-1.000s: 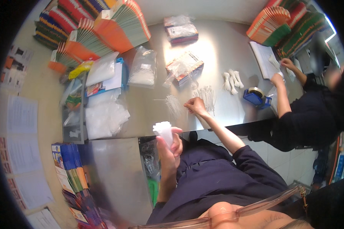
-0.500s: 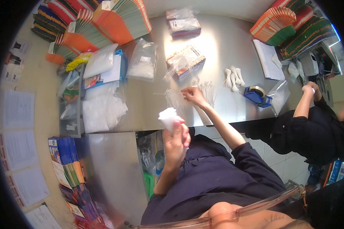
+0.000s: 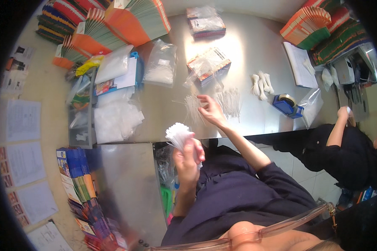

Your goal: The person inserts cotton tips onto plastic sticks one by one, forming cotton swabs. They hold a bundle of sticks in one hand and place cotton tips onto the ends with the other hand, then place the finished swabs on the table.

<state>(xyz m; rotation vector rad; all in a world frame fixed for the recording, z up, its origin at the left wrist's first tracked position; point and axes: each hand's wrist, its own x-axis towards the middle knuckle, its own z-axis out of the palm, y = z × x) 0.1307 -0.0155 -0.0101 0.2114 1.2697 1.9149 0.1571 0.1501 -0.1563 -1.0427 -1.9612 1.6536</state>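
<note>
My left hand [image 3: 187, 158] is closed around a bunch of thin white strips [image 3: 178, 134] that look like cable ties. Their thick ends fan out above my fist, over the table's front edge. My right hand [image 3: 213, 113] is stretched over the metal table, fingers apart, at a loose pile of thin white strips [image 3: 192, 107]. Another spread of the same strips [image 3: 229, 102] lies just right of that hand. Farther right are several tied white bundles [image 3: 262, 84]. Whether a fingertip touches a strip is too small to tell.
Behind my right hand, a printed box [image 3: 209, 65] carries clear plastic. A blue tape dispenser [image 3: 287, 105] and a notebook [image 3: 299, 65] lie at right. Plastic bags [image 3: 117, 119] and a grey tray [image 3: 80, 136] occupy the left. A co-worker [image 3: 343, 148] stands at the right edge.
The bunch in my left hand has tipped so its ends now fan out toward the left. My right hand stays by the loose strips, its fingers slightly more bent. The co-worker's hands have shifted lower.
</note>
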